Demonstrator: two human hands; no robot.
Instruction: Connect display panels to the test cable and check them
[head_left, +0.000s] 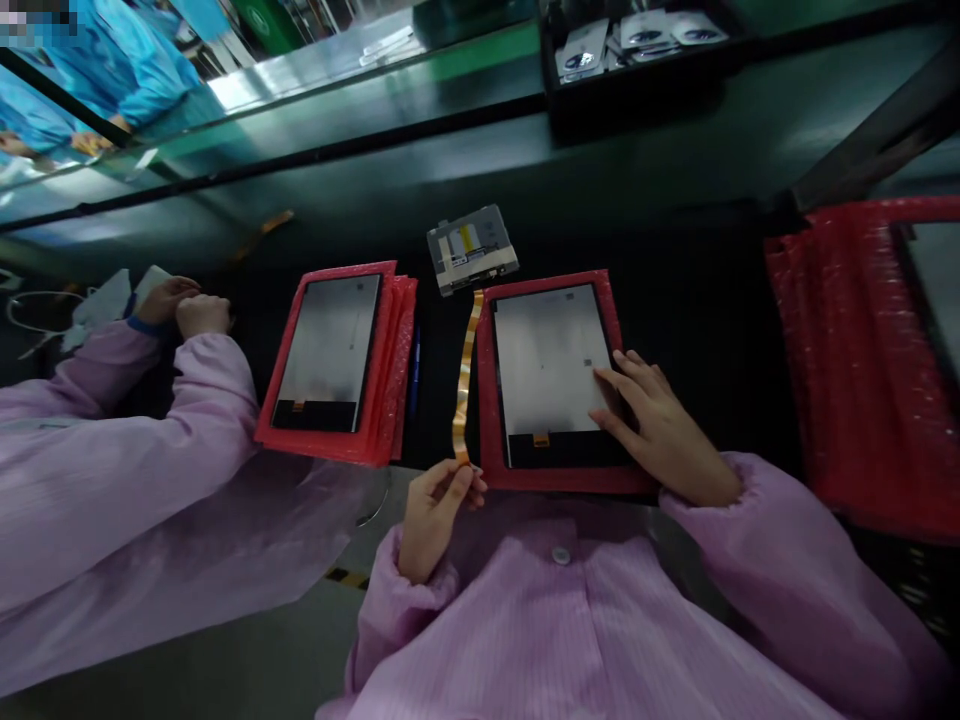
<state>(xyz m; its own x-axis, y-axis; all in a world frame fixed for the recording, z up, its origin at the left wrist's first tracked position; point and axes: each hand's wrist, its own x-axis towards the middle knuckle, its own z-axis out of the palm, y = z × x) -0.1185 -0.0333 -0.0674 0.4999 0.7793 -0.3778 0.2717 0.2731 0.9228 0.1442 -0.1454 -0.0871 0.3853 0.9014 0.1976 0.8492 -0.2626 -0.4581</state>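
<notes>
My left hand [433,508] pinches the near end of a long orange flat cable [465,380]. The cable runs away from me to a small grey circuit board [471,248] lying on the dark bench. My right hand [660,425] rests with spread fingers on the right side of a grey display panel [544,365]. That panel lies in a red bubble-wrap pouch [487,400] right in front of me. The cable hangs just left of the pouch, beside the panel.
A second panel [330,350] sits on a stack of red pouches [394,390] to the left. A co-worker's pink sleeve [112,450] and hands [184,308] lie at far left. More red wrap [855,370] is at right. A black tray [637,60] stands behind.
</notes>
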